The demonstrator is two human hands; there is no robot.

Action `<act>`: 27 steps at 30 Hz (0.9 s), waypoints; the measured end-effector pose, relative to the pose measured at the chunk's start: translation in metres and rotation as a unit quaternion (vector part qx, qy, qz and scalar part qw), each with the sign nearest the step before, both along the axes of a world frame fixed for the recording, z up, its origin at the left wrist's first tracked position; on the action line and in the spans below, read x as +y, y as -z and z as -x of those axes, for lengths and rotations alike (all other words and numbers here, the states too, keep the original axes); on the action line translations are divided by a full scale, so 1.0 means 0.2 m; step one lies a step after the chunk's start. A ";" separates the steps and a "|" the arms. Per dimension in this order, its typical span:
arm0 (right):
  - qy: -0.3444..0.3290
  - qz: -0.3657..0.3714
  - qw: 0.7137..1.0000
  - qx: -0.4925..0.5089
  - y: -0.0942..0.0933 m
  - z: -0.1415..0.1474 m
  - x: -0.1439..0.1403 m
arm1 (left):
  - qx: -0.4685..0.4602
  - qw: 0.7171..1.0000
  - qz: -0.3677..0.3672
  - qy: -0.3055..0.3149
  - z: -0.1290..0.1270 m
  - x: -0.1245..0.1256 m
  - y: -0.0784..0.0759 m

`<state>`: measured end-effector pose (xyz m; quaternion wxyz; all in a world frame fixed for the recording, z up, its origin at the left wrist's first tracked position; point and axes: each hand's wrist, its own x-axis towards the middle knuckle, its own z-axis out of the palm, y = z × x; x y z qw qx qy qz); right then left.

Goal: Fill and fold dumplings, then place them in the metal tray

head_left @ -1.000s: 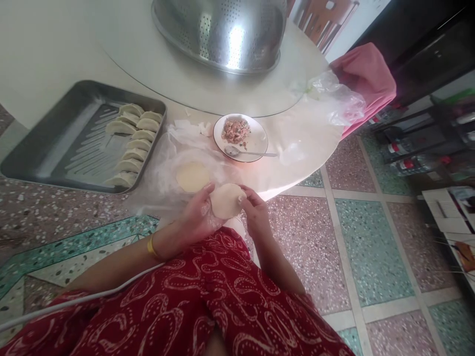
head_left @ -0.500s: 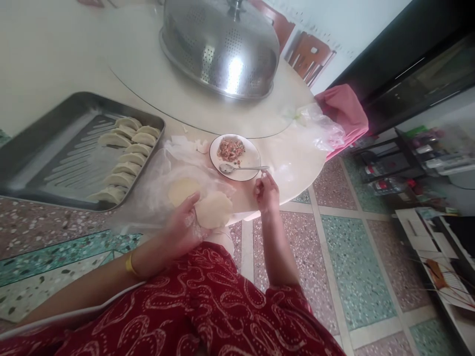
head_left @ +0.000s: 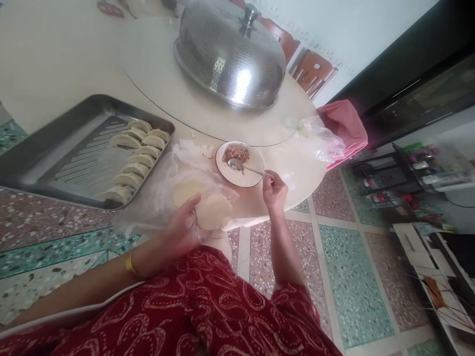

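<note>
My left hand holds a round, flat dough wrapper just off the table's near edge. My right hand grips the handle of a metal spoon, whose bowl rests against the minced meat filling on a small white plate. A stack of dough wrappers lies on a clear plastic sheet beside my left hand. Left of it a steel tray carries a column of several folded dumplings.
A perforated steel dome cover sits on a glass turntable on the round white table. A crumpled plastic bag and pink cloth lie at the table's right edge. Terrazzo floor, shelves and clutter are on the right.
My right hand left the wrapper, reached to the plate and took the spoon's handle; the spoon now points into the filling. My left hand kept the wrapper.
</note>
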<state>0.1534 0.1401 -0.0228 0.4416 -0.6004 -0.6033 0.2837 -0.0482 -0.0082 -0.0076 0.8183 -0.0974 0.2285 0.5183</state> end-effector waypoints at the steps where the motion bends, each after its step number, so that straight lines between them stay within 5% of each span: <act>1: -0.010 -0.018 1.000 -0.015 0.00 0.01 0.00 | -0.001 1.000 0.005 -0.005 0.00 0.00 0.00; 16: -0.208 -0.193 0.944 -0.168 -0.09 0.13 0.00 | -0.009 0.999 0.017 -0.036 0.03 -0.05 -0.02; 22: -0.219 -0.187 0.938 -0.195 -0.03 0.19 0.02 | -0.018 0.999 -0.009 -0.040 0.03 -0.06 -0.02; 27: -0.240 -0.176 0.937 -0.185 -0.07 0.14 -0.02 | -0.015 0.999 0.013 -0.041 0.04 -0.07 -0.02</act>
